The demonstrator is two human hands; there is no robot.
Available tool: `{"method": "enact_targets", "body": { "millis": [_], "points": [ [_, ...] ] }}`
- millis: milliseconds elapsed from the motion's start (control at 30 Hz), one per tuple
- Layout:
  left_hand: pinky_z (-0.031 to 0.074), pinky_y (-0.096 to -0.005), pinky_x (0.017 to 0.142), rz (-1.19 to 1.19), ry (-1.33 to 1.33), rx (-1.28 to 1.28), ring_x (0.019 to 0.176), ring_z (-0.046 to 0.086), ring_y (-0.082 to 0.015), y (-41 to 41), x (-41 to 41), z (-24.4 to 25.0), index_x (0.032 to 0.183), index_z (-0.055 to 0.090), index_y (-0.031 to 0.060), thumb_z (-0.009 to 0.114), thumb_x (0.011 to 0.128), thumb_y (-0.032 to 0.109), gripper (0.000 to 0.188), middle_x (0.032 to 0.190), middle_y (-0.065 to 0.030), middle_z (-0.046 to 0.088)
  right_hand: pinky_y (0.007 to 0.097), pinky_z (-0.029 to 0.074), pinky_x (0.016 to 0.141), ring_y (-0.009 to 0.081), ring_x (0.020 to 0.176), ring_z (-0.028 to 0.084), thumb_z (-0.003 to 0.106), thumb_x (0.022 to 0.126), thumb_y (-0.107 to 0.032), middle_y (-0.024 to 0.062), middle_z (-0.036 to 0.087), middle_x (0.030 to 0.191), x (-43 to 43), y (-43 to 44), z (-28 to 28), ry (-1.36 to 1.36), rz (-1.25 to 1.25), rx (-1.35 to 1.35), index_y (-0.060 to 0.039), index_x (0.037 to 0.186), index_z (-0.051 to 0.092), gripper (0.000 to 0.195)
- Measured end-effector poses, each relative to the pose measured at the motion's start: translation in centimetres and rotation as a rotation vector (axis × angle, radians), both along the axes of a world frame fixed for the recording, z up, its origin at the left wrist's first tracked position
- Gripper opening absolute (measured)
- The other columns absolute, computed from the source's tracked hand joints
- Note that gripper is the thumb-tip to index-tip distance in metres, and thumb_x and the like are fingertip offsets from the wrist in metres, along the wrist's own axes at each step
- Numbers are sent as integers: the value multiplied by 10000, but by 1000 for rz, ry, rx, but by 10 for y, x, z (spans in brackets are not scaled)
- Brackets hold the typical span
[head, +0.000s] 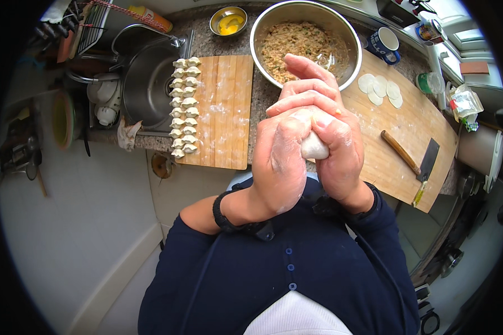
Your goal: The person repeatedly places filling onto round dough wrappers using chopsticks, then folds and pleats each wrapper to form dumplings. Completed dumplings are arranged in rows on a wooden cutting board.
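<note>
A pale dough dumpling (315, 147) is pressed between both thumbs, its rounded underside showing below them. My left hand (280, 161) and my right hand (342, 157) are cupped together around it, with fingers overlapping and dusted with flour. Just beyond my fingers stands a large metal bowl (263, 69) of minced filling (301, 35), with a utensil (327, 60) partly in it. Folded dumplings (184, 106) stand in two columns along the left edge of a floured wooden board (224, 125). Several round dough wrappers (379, 88) lie on a larger board (368, 134) at the right.
A rolling pin (400, 151) and a cleaver (428, 159) rest on the right board. A small bowl of egg (228, 21) sits behind the left board. Farther left is a metal sink (144, 92). A blue mug (384, 45) stands beside the large bowl.
</note>
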State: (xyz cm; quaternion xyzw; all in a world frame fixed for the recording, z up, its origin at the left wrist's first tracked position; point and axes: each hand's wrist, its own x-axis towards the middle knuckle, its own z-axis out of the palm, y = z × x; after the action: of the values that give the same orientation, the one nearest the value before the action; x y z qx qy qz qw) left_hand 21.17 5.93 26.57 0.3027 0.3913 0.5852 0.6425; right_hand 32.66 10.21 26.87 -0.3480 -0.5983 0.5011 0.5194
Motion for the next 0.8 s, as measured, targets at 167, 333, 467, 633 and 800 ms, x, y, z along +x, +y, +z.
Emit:
{"method": "enact_targets", "body": {
  "millis": [167,333,467,633,800],
  "points": [
    [478,-267,852,-52,128,4,954,585,-102,3,6,14,1015,668,-11,404,1059,176,326,1033,-51,645,488,330,1176,365,1445,420,487,844,-280,189,664,1152,-5,-3,-4,-15,-64,8,3,979,782,430],
    [476,-267,824,-17,366,69,923,577,-95,4,8,14,1013,666,-13,402,1063,189,337,1000,-48,640,493,328,1177,374,1451,414,468,833,-311,202,653,1151,-15,-6,-3,37,-130,7,5,970,782,466],
    [480,-268,818,-17,391,105,915,587,-103,7,10,16,1023,665,-22,394,1069,199,353,994,-57,648,495,329,1177,380,1447,419,453,831,-317,201,651,1136,-13,-5,-2,25,-140,-7,7,952,780,476],
    [484,-268,810,-16,413,124,905,601,-113,7,10,17,1036,665,-33,384,1077,211,374,986,-69,658,498,326,1179,382,1443,424,451,820,-305,202,654,1131,-14,-7,-3,52,-142,-44,9,941,778,469],
    [489,-268,803,-53,382,137,895,614,-123,10,9,17,1049,664,-44,375,1084,223,396,979,-81,668,480,371,1146,370,1389,482,465,825,-302,222,631,1232,-12,-6,-5,5,-151,-20,20,956,778,469]
  ]
}}
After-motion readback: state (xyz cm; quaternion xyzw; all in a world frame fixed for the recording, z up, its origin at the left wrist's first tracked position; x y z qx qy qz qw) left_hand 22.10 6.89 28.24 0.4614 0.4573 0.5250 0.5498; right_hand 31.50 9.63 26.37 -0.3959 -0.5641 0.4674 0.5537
